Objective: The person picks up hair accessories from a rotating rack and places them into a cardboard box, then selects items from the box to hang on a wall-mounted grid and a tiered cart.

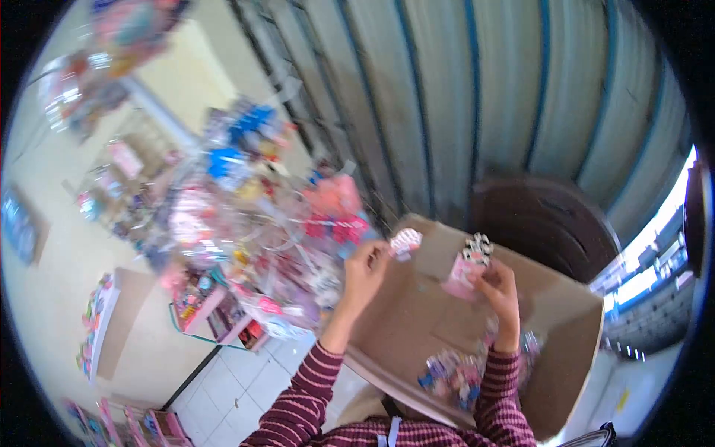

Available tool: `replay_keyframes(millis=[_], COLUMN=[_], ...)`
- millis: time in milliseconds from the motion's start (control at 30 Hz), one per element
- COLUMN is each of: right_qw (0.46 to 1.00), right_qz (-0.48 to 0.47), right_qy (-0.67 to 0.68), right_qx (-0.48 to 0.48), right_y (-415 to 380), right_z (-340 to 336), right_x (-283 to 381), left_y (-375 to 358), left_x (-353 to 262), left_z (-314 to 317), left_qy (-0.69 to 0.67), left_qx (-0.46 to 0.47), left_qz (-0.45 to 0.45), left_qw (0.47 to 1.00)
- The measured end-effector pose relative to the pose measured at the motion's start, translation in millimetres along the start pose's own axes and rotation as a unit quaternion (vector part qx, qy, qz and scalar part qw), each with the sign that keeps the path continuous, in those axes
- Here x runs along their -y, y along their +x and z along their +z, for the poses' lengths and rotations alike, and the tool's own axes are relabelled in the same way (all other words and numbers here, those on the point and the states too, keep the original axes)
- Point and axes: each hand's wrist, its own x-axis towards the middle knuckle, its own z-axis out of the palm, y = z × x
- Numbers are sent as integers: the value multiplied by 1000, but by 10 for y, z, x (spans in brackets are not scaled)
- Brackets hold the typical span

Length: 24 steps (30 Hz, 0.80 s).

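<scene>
Currently, two bare hands in maroon striped sleeves work above a large open brown cardboard box. The left hand is raised, its fingers pinched closed on a small flat packet with a white and pink patterned card, held just over the box's far rim and near a crowded display of clear-wrapped toys. The right hand grips a second small packet, pink with a black-and-white figure on top, between thumb and fingertips, over the box's inner flap.

Risk assessment:
- Both grips appear to be light fingertip pinches on slippery wrapping; a packet could slip and fall, most likely into the box, or onto the white tiled floor if the left hand drifts past the rim.
- The left hand sits close to the hanging display; a brush against it could dislodge wrapped items.
- Motion blur limits certainty on exact finger contact.

Count:
- Hands: two.
- Held packets: two, one per hand.
- Cardboard box: one.
- Loose colourful packets at the box bottom: a pile; the number cannot be told.
</scene>
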Motion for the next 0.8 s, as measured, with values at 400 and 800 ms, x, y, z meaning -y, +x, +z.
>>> replay_keyframes(millis=[400,800], right_qw=[964,970], right_qz=[-158,-158], right_qy=[116,45], right_qx=[180,180], right_y=[175,39], right_z=[1273,1576], right_x=[1051,979], left_y=[314,1139], left_x=[-1735,-2293], left_z=[-1924,-3117], left_qy=[-63,-14], left_qx=[-304,-357], left_qz=[272,324], left_qw=[911,876])
